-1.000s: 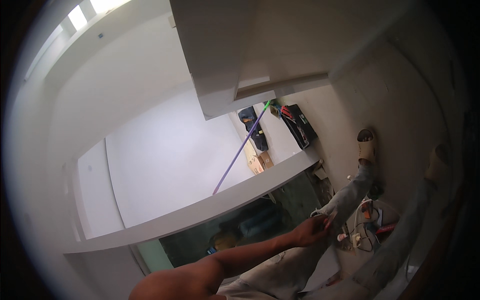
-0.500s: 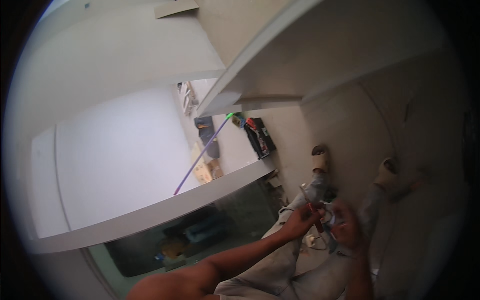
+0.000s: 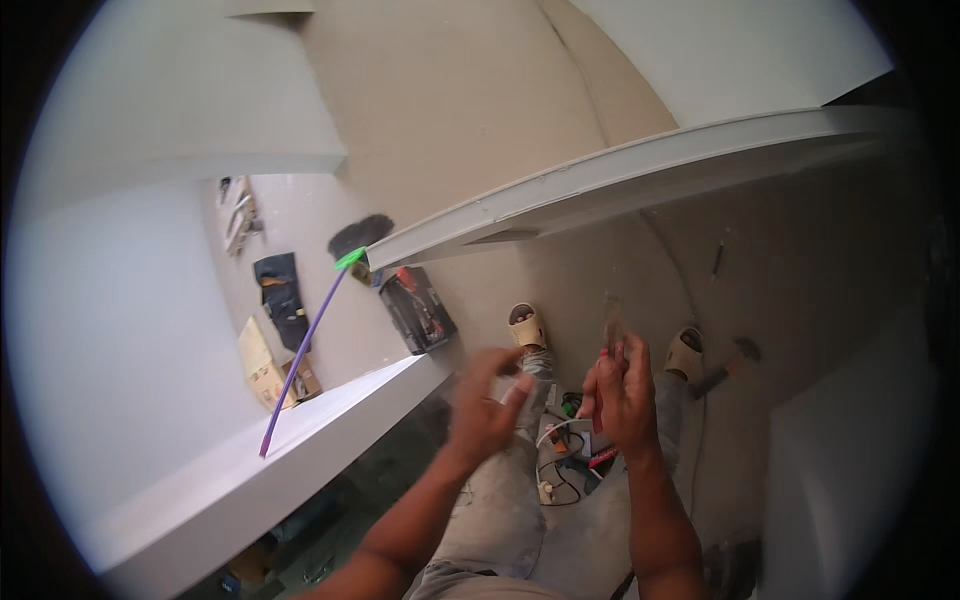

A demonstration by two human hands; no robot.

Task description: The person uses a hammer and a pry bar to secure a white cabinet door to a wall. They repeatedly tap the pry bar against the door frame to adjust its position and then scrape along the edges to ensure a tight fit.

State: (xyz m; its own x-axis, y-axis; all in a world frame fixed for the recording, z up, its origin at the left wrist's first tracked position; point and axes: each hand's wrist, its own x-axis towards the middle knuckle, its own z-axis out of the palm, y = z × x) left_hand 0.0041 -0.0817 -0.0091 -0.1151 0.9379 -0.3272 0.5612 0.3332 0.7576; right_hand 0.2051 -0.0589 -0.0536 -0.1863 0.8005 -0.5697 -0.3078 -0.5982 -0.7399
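My left hand, blurred by motion, is in front of my left leg with its fingers curved and apart, holding nothing. To its right, my right hand is closed on a red-handled tool, whose pale tip points upward and is too blurred to make out. Below my hands, between my legs, lies a jumble of small tools and boxes with cables and a white plug. A hammer lies on the floor beside my right sandal.
A white ledge runs along the left. Beyond it lie a purple-handled mop, a dark tool bag and cardboard. A black toolbox stands near my left foot. A long white panel edge crosses ahead.
The red-handled tool has passed from my left hand to my right. My left hand has let go and moved left. The view has turned, showing more floor beyond the panel.
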